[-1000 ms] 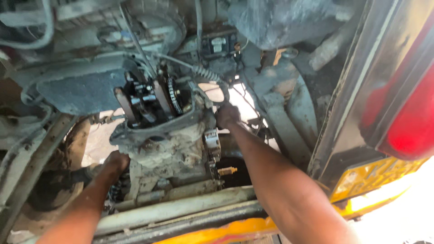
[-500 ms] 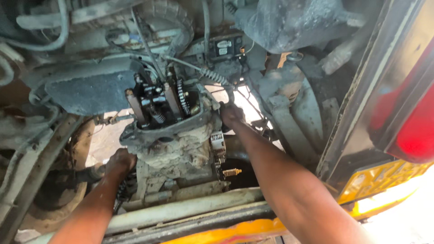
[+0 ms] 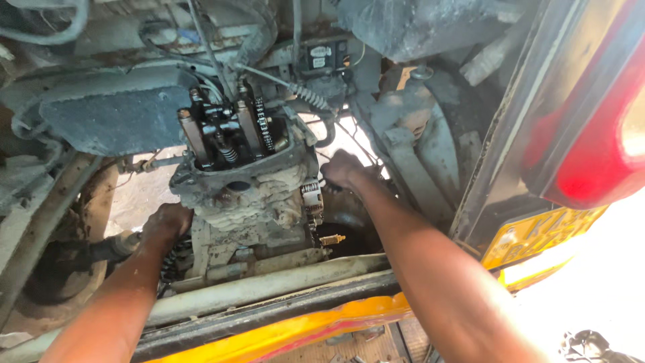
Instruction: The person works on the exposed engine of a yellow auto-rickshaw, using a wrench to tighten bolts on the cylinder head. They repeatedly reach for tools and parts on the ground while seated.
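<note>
A dirty grey engine block (image 3: 252,202) sits in a vehicle's rear bay, its top open on valve springs, rocker parts and a timing chain (image 3: 263,124). My left hand (image 3: 168,224) reaches in low at the block's left side, fingers curled against it beside a ribbed hose; what it holds is hidden. My right hand (image 3: 341,169) is closed at the block's right side, next to a finned part (image 3: 312,197), on something small and dark that I cannot make out.
A grey cover plate (image 3: 114,117) lies left of the engine. Cables and a spring-wrapped hose (image 3: 306,94) hang above. A grey bar and yellow bumper (image 3: 282,329) run across the front. A red tail lamp (image 3: 591,134) and yellow plate (image 3: 537,232) are on the right.
The view has shifted, so the engine sits lower and more central. Both hands stay at the block's sides, the left still low, the right still by the finned part.
</note>
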